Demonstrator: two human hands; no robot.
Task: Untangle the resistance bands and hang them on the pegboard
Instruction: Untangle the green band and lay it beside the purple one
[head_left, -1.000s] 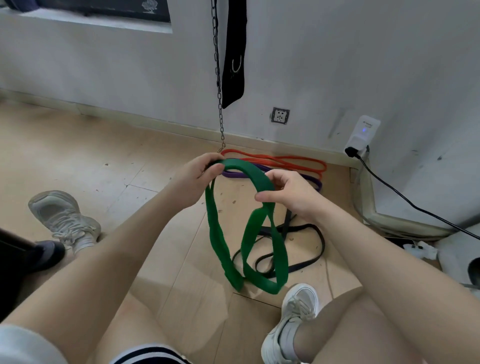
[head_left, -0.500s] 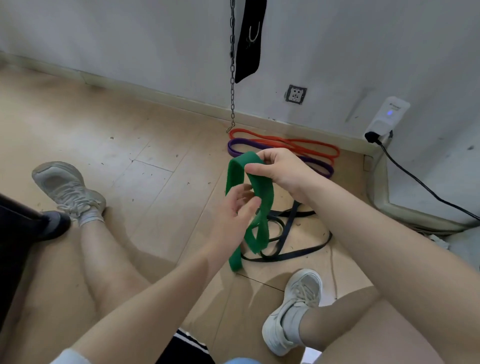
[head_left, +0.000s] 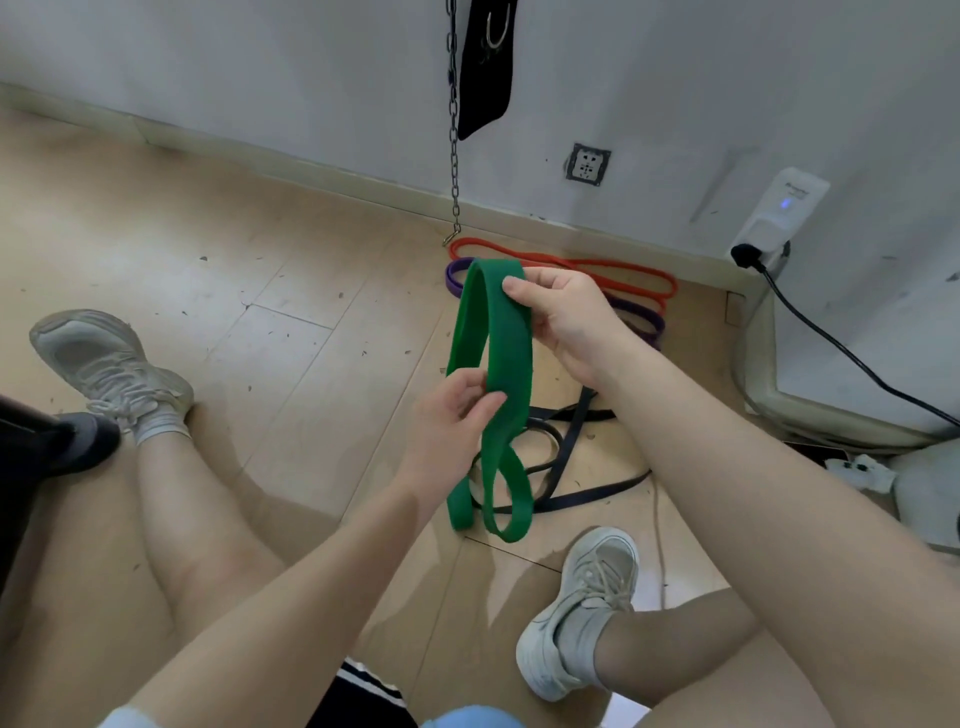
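A wide green resistance band (head_left: 506, 364) hangs twisted in front of me, its lower loops just above the floor. My right hand (head_left: 563, 317) pinches its top bend. My left hand (head_left: 454, 421) grips one strand lower down, between thumb and fingers. On the floor behind lie an orange band (head_left: 623, 270) and a purple band (head_left: 639, 317) side by side near the wall. A thin black band (head_left: 576, 467) lies tangled in loops beneath the green one. No pegboard is in view.
A metal chain (head_left: 455, 130) and a black strap (head_left: 485, 62) hang down the wall ahead. A wall socket (head_left: 588, 163), a white plug-in device (head_left: 779, 213) and its black cable (head_left: 852, 358) are at right. My legs and grey shoes (head_left: 582, 608) rest on the wooden floor.
My left hand left the top of the green band and took a strand lower down. The band's loops drew closer together, hanging narrower. My view tilted further down.
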